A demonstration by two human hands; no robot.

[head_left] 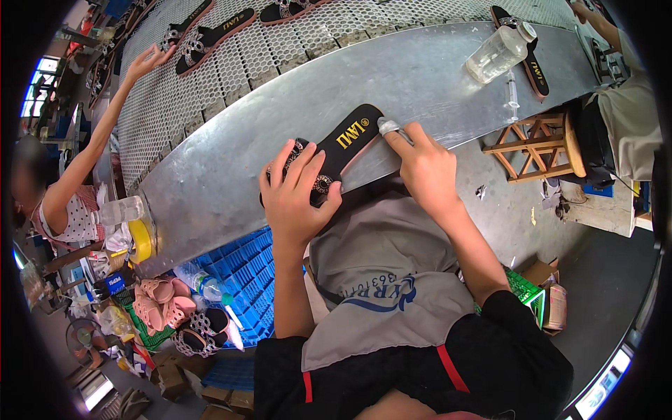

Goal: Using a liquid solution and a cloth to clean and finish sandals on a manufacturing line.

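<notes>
A black sandal (pixel 350 138) with a jewelled strap lies at a slant on the metal table, its heel pointing away to the right. My left hand (pixel 294 192) spreads over the strap end and grips it, hiding much of the strap. My right hand (pixel 430 168) is closed at the heel edge. A small whitish cloth-like wrap (pixel 387 126) covers its index fingertip, right beside the sole's rim; whether it touches the rim I cannot tell.
Beyond the metal table (pixel 308 77) runs a mesh conveyor (pixel 245 63) carrying sandals. A co-worker's hand (pixel 148 61) reaches a sandal there. At right are a clear bottle (pixel 493 56), a syringe (pixel 512 94) and a wooden stool (pixel 574 147). A blue crate (pixel 245 280) stands below left.
</notes>
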